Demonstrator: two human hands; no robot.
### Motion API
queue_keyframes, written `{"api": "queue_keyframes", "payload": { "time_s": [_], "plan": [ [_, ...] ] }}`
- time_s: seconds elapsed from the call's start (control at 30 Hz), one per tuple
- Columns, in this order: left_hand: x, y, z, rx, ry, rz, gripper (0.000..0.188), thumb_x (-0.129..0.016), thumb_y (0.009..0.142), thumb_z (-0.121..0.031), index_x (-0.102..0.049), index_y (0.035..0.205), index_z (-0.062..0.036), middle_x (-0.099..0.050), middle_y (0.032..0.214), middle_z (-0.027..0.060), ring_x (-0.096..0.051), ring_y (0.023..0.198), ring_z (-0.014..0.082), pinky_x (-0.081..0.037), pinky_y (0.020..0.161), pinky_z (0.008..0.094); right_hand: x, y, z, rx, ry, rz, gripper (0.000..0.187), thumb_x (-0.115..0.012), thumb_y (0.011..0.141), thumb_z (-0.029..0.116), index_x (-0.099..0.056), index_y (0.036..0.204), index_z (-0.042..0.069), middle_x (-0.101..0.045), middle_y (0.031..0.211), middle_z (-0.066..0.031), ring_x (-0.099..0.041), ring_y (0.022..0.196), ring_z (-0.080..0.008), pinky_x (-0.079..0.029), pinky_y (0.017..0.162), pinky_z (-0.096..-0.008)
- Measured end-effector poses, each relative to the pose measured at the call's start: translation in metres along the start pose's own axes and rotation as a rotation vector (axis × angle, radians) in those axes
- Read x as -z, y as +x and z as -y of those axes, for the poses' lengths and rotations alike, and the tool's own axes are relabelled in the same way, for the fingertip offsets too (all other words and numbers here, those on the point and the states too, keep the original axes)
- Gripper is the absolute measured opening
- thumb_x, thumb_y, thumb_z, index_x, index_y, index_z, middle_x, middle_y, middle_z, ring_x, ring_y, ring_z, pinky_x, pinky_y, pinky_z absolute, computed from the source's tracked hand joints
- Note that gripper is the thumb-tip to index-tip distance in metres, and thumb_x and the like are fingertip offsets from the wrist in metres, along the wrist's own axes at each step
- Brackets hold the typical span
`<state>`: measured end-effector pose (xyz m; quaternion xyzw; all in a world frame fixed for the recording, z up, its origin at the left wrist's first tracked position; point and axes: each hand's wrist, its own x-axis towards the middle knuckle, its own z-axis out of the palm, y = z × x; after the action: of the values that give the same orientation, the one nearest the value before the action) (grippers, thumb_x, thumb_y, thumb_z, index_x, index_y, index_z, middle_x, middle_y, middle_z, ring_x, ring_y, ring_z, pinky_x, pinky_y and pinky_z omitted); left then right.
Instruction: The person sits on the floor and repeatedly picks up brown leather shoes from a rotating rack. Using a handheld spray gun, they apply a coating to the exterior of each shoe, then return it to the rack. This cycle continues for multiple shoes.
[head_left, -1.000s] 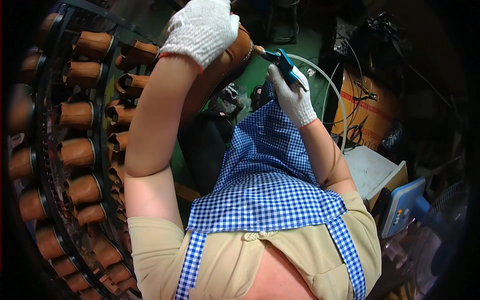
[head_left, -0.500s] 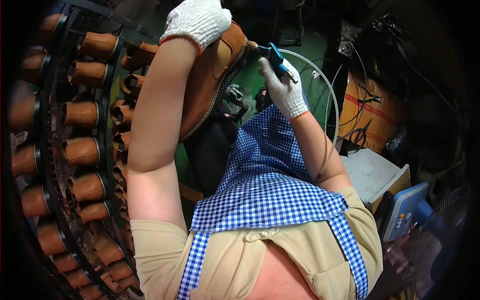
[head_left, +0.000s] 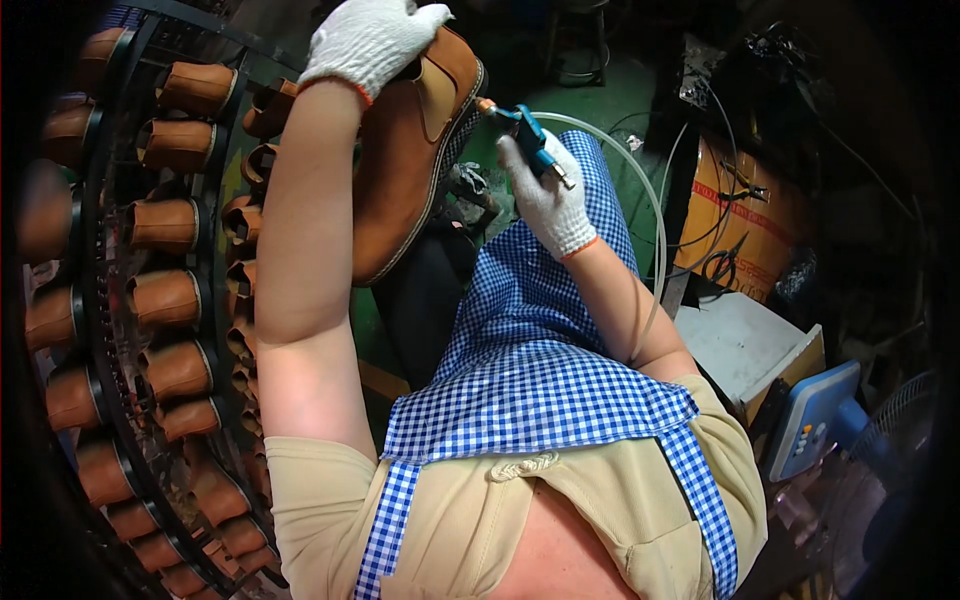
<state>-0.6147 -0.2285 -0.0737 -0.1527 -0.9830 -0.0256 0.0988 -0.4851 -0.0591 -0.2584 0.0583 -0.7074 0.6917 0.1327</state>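
Note:
In a white knit glove, my left hand [head_left: 368,45] grips a brown leather ankle boot [head_left: 395,180] by its upper part. The boot is turned on its side, with its stitched welt and dark patterned sole edge toward the right; my forearm covers part of it. My right hand [head_left: 552,200], gloved too, is closed around a teal air blow gun [head_left: 535,145]. Its orange-tipped nozzle points at the boot's sole edge, close to it; whether they touch I cannot tell. A pale hose [head_left: 645,165] curves from the gun down past my right forearm.
On the left stands a dark rack [head_left: 97,290] holding many brown boots [head_left: 165,225]. To the right are a cardboard box [head_left: 745,215] with pliers [head_left: 750,190] and scissors [head_left: 722,262], a white board [head_left: 735,345] and a blue fan [head_left: 815,420]. A stool [head_left: 578,45] stands farther off.
The boot and my left hand have shifted slightly left. My right hand with the blow gun has moved left and a little down, its nozzle still near the sole edge.

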Motion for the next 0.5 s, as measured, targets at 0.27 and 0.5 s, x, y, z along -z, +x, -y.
{"api": "queue_keyframes", "payload": {
  "time_s": [0.27, 0.5],
  "plan": [
    [0.015, -0.132, 0.028, 0.232, -0.802, -0.284, 0.031, -0.067, 0.104, -0.022, -0.067, 0.125, 0.0006, -0.07, 0.116, 0.0088, -0.065, 0.104, 0.0146, -0.052, 0.09, 0.0289, -0.013, -0.027, 0.008, 0.062, -0.158, 0.081, 0.016, -0.075, 0.098, 0.02, -0.071, 0.096, 0.005, -0.063, 0.08, -0.0141, -0.067, 0.07, -0.0344, -0.053, 0.062, -0.0417],
    [-0.03, -0.271, 0.031, 0.633, -0.961, -0.001, 0.025, -0.06, 0.102, 0.0, -0.064, 0.127, 0.0011, -0.064, 0.116, 0.0062, -0.06, 0.112, 0.0147, -0.048, 0.103, 0.0292, -0.002, -0.037, 0.013, 0.153, -0.196, 0.165, 0.014, -0.074, 0.099, 0.014, -0.065, 0.099, 0.003, -0.062, 0.08, -0.01, -0.062, 0.068, -0.025, -0.051, 0.064, -0.0349]
  ]
}}
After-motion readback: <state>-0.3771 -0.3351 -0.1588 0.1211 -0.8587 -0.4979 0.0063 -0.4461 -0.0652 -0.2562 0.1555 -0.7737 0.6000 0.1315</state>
